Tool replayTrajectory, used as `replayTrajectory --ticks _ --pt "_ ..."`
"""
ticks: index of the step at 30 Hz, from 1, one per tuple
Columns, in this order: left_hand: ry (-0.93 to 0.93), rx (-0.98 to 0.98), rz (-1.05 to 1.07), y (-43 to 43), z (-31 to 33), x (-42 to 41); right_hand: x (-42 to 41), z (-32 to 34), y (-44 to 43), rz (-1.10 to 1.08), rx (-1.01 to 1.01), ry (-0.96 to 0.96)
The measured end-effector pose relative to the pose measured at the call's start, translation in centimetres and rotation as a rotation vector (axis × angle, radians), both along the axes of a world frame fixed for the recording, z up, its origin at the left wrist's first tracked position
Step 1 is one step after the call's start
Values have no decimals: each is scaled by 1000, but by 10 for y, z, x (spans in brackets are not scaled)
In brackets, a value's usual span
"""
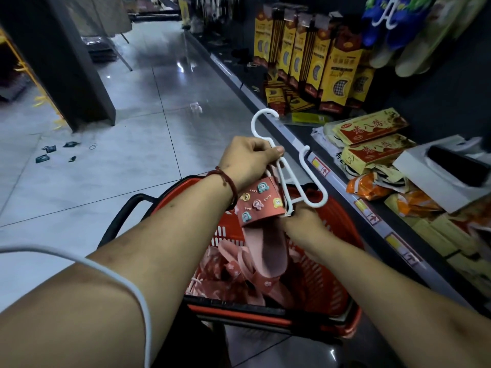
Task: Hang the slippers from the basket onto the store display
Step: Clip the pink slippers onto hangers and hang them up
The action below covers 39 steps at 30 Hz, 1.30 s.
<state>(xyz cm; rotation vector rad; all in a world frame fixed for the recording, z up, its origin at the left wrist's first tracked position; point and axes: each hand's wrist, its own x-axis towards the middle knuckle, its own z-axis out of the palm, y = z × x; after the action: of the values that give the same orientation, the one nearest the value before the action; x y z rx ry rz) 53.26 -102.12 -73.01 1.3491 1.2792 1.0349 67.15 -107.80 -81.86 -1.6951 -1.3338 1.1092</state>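
Left hand (248, 158) clamped on upper stem of white hanger (285, 185), thumb and fingers pinching just below the hook; hook points up and far. Right hand (303, 224) closed around the hanger's lower end where it meets the strap of the pink slipper (261, 205); its fingertips are hidden behind the slipper. Slipper held in the air between both hands, directly above the red basket (337, 221), strap with small cartoon charms facing left, sole hanging down toward the basket. More pink slippers (228, 272) piled inside the basket. Basket sits on the tiled floor (159, 128), just left of the shelf (345, 187). Shelf carries flat yellow boxes (372, 126); upright yellow packs (326, 65) hang farther back. Blue slippers (385, 19) hang on the display at far right. Red bracelet (225, 181) on left wrist, white cable (127, 282) across left arm
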Motion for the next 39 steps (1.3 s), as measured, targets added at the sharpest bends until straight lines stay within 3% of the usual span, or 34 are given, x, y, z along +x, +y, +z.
replayTrajectory --ticks 4,9,13,19,25,32,35,39 --pt "6 -29 53 -1 -1 0 -5 -4 1 106 -7 57" --pt "-158 -138 88 -4 2 -4 2 -4 1 166 18 -10" --pt "-247 -186 165 -4 4 -8 3 -1 -1 212 39 191" --pt "-177 -241 167 -2 18 -14 3 2 -2 83 164 245" --pt "-150 -290 119 -4 19 -18 4 7 -7 137 148 280" --pt "157 -59 -304 -6 15 -26 10 21 -2 85 166 362" --pt "131 54 -306 -3 10 -25 15 28 -4 142 134 416" --pt "96 121 -234 3 9 -28 21 53 -5 114 48 708"
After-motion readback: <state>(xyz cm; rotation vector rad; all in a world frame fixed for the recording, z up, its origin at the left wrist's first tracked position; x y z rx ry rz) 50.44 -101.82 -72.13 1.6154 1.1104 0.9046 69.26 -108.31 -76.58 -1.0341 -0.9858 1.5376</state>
